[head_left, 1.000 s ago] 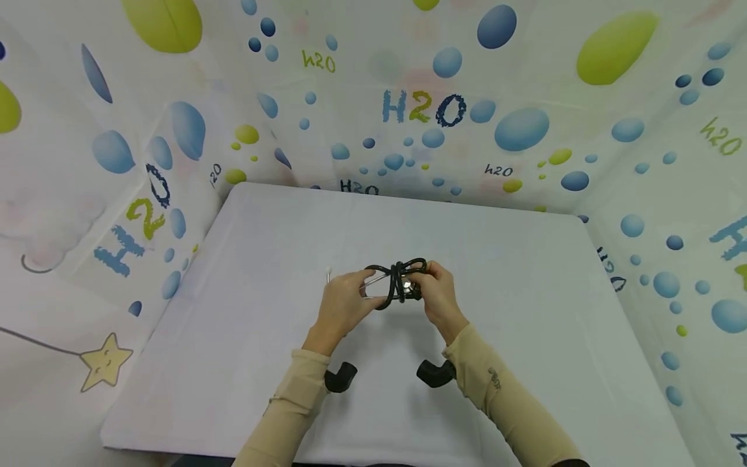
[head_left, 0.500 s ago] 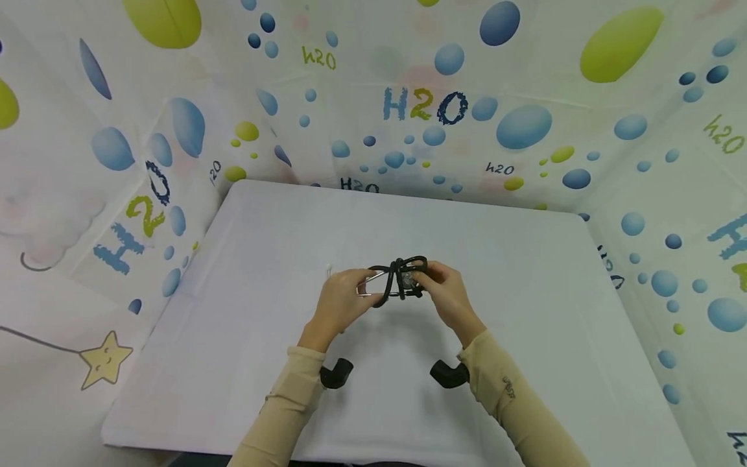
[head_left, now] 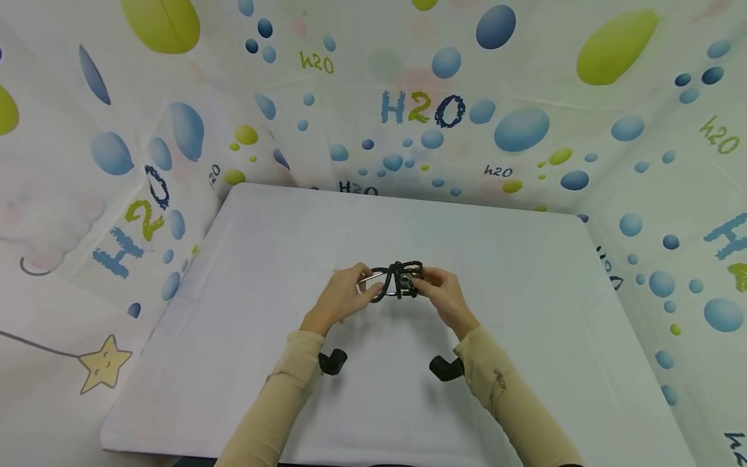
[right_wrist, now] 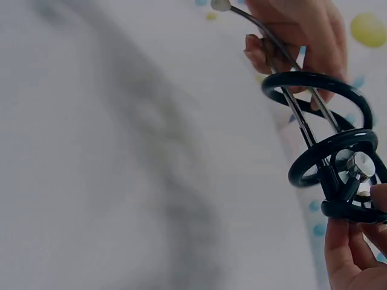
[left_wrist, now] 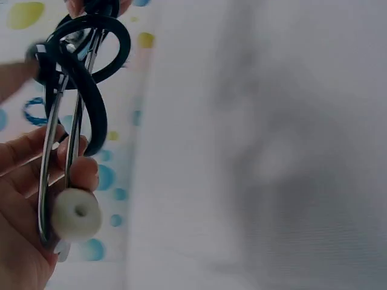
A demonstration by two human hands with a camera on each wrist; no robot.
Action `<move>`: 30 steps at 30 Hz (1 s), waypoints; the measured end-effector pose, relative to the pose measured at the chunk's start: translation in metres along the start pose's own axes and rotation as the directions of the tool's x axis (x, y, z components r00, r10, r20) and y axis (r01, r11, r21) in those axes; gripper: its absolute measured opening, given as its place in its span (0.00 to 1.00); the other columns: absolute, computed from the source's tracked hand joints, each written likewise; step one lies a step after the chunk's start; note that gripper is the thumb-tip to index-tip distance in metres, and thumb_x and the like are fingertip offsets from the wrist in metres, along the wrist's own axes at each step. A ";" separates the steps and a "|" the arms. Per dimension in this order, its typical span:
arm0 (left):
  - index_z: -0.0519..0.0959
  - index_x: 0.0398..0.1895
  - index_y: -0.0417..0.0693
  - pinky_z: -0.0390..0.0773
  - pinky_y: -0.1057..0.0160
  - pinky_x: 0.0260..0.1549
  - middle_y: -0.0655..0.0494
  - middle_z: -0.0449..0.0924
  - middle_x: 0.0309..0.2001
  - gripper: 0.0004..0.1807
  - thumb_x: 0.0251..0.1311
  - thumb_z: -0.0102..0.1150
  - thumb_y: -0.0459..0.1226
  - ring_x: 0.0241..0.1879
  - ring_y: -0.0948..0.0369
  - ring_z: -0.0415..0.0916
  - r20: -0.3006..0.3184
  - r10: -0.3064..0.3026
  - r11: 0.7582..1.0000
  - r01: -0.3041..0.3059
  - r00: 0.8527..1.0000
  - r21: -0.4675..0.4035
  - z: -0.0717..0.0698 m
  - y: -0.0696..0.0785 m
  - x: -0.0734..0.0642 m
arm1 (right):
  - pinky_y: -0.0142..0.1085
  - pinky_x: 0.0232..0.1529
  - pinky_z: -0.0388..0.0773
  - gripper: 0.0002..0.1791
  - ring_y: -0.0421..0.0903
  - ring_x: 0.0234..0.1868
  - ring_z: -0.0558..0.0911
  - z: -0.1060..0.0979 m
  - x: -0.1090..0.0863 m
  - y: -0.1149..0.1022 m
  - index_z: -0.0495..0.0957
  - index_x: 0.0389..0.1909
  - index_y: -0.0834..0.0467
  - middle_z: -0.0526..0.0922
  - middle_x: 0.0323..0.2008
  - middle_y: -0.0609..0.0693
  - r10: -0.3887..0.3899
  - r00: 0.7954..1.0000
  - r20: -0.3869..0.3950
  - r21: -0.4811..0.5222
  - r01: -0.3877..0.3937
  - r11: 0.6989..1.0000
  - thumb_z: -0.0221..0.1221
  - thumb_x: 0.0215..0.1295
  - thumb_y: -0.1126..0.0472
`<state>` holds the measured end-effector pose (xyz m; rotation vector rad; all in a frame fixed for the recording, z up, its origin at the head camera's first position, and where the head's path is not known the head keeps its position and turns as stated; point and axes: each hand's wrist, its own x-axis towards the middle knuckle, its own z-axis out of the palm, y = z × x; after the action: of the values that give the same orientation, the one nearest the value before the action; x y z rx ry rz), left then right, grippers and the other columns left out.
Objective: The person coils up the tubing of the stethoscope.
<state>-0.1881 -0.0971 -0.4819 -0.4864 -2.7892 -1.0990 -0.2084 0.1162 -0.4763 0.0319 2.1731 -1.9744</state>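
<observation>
Over the middle of the table, both hands hold a stethoscope (head_left: 399, 280) with its black tubing coiled and wrapped round the metal ear tubes. At its left end, my left hand (head_left: 338, 297) grips the ear tubes (left_wrist: 51, 139); a white ear tip (left_wrist: 75, 214) sticks out beside the palm. My right hand (head_left: 448, 299) pinches the other end, at the tubing near the silver chestpiece (right_wrist: 361, 166). In the right wrist view, a second ear tip (right_wrist: 221, 5) shows at the top beyond the left hand's fingers.
A white-covered table (head_left: 280, 240) spreads beneath the hands. Behind it and at both sides hangs a pale sheet (head_left: 350, 123) printed with drops and H2O lettering. Black curved pieces (head_left: 447, 368) stick out inward at both wrists.
The stethoscope has tilted a little between the hands. My right wrist has swung slightly outward over the second, and the left thumb has shifted along the ear tubes.
</observation>
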 end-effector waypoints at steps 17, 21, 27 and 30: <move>0.74 0.49 0.39 0.69 0.54 0.41 0.52 0.73 0.29 0.33 0.40 0.76 0.44 0.30 0.59 0.67 0.110 -0.129 0.991 0.126 0.985 0.040 0.056 -0.051 0.021 | 0.30 0.34 0.76 0.18 0.39 0.30 0.77 0.007 0.036 0.056 0.74 0.50 0.74 0.80 0.44 0.65 0.158 0.981 -0.110 -0.034 -0.163 0.986 0.59 0.58 0.72; 0.74 0.48 0.39 0.69 0.53 0.43 0.52 0.73 0.30 0.32 0.40 0.76 0.44 0.32 0.57 0.68 0.073 -0.109 0.992 0.104 0.991 0.067 0.056 -0.050 0.021 | 0.30 0.33 0.76 0.19 0.38 0.29 0.77 0.007 0.037 0.056 0.74 0.50 0.75 0.80 0.43 0.65 0.151 0.982 -0.115 -0.036 -0.156 0.987 0.59 0.57 0.72; 0.74 0.47 0.39 0.69 0.53 0.46 0.48 0.74 0.35 0.34 0.38 0.77 0.46 0.36 0.54 0.69 0.031 -0.071 0.990 0.066 0.997 0.125 0.054 -0.050 0.017 | 0.32 0.38 0.78 0.20 0.40 0.31 0.79 0.003 0.037 0.056 0.72 0.52 0.74 0.79 0.46 0.67 0.135 0.989 -0.065 -0.081 -0.140 0.987 0.60 0.59 0.70; 0.74 0.48 0.39 0.70 0.50 0.50 0.44 0.75 0.42 0.36 0.36 0.77 0.49 0.43 0.49 0.72 0.006 -0.064 0.990 0.063 0.998 0.128 0.050 -0.051 0.014 | 0.37 0.41 0.79 0.22 0.48 0.35 0.82 -0.003 0.034 0.053 0.71 0.54 0.75 0.79 0.46 0.69 0.063 0.998 -0.021 -0.178 -0.065 0.982 0.59 0.61 0.69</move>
<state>-0.2176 -0.0945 -0.5483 -0.3932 -2.8794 -0.9230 -0.2341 0.1207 -0.5343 0.0892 2.3200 -1.7437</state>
